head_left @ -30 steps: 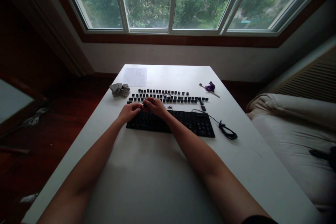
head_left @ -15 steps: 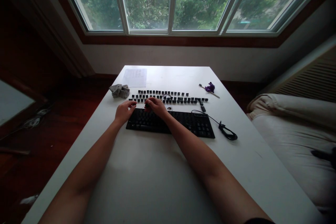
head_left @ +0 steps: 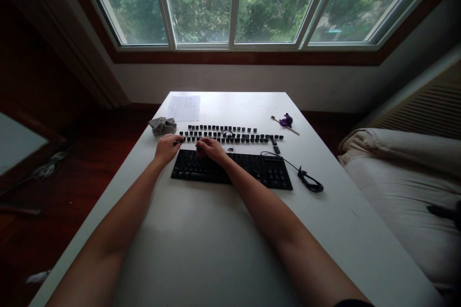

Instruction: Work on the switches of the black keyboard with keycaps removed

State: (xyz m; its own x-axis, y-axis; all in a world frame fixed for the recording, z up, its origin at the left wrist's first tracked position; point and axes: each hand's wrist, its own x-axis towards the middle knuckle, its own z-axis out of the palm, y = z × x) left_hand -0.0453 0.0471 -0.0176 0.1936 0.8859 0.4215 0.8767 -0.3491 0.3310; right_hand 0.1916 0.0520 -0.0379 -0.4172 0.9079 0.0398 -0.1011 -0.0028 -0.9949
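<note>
My left hand (head_left: 166, 148) is at the left end of the nearest keycap row, fingertips pinched on a small black keycap (head_left: 177, 142). Over the upper left of the black keyboard (head_left: 234, 168), my right hand (head_left: 212, 148) is closed on a small dark tool, apparently a wire keycap puller (head_left: 199, 149); thin pale lines show below it. Its exact shape is mostly covered by my fingers. Behind the keyboard lie rows of loose black keycaps (head_left: 223, 128). The keyboard lies flat, partly covered by my right forearm.
A grey cloth (head_left: 162, 126) and a paper sheet (head_left: 184, 108) lie at the back left of the white table (head_left: 201, 230). At the back right are a brush (head_left: 292, 130) and a purple cloth (head_left: 286, 120). The bundled cable (head_left: 310, 182) rests right of the keyboard.
My left hand has shifted slightly left and down, to the end of the keycap row. My right hand has moved a little left and stays closed. The view has tilted slightly.
</note>
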